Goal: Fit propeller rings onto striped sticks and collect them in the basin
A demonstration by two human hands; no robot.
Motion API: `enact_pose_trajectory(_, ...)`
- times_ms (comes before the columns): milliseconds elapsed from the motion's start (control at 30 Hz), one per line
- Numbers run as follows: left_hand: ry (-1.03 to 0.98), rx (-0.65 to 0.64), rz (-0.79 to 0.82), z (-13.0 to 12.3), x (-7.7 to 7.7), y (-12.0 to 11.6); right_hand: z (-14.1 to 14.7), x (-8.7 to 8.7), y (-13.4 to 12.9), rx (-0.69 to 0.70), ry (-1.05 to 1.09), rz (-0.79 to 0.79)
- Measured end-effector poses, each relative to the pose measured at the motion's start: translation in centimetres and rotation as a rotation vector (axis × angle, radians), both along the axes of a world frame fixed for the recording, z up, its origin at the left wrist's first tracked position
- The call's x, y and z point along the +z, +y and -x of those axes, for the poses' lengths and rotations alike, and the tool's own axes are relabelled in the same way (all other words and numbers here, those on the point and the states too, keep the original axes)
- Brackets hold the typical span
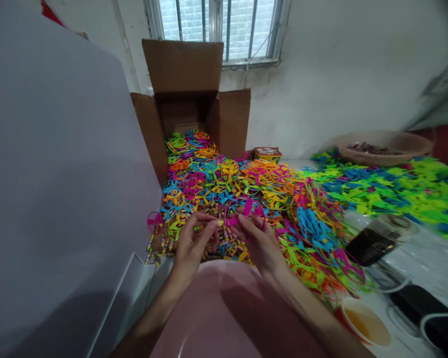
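My right hand (262,243) pinches a magenta ringed toy propeller (248,206), its ring standing up around the fingertips. Just left of its hub, thumb and fingers of my left hand (194,241) close on a small yellow-ended piece (221,223), which meets or nearly meets the propeller. Most of that piece is hidden by the fingers. Both hands are above the near side of a pink plastic tub (224,268). Beyond them spreads a heap of ringed propellers (227,171) in many colours, with several small beaded pieces (164,243) lying at its left front.
An open cardboard box (233,119) lies behind the heap, propellers spilling out. A pale panel (67,164) rises at left. To the right are a dark can (377,241), a cup of orange-brown liquid (366,323), green and blue flat pieces (388,186) and a shallow basin (392,156).
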State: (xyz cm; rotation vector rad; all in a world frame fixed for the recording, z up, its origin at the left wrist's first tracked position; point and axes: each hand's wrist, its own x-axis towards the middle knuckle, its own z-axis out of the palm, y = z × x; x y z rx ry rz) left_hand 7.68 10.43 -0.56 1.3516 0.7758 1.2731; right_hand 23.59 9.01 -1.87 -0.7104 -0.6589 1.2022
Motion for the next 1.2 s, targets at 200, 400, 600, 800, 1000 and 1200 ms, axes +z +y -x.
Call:
enact_pose_trajectory(200,0.062,-0.031,-0.029,0.2,0.2,0.0,0.2,0.0,-0.3,0.016,0.051,0.053)
enact_pose_trajectory(400,0.051,-0.08,-0.01,0.4,0.4,0.5,0.4,0.2,-0.8,0.106,-0.038,0.09)
enact_pose_trajectory(600,0.071,-0.064,-0.101,0.5,0.0,0.7,0.6,0.2,-1.1,0.039,-0.084,0.097)
enact_pose_trajectory(800,0.223,-0.013,-0.204,0.7,-0.3,0.8,0.9,-0.1,-1.0,0.033,-0.13,0.071)
enact_pose_trajectory(1000,0.206,-0.042,-0.158,0.3,-0.9,1.3,0.8,-0.5,-0.3,-0.001,-0.189,0.098)
enact_pose_trajectory(1200,0.126,-0.136,0.029,3.0,1.7,4.6,-3.2,2.5,-1.9,0.349,-0.582,0.037)
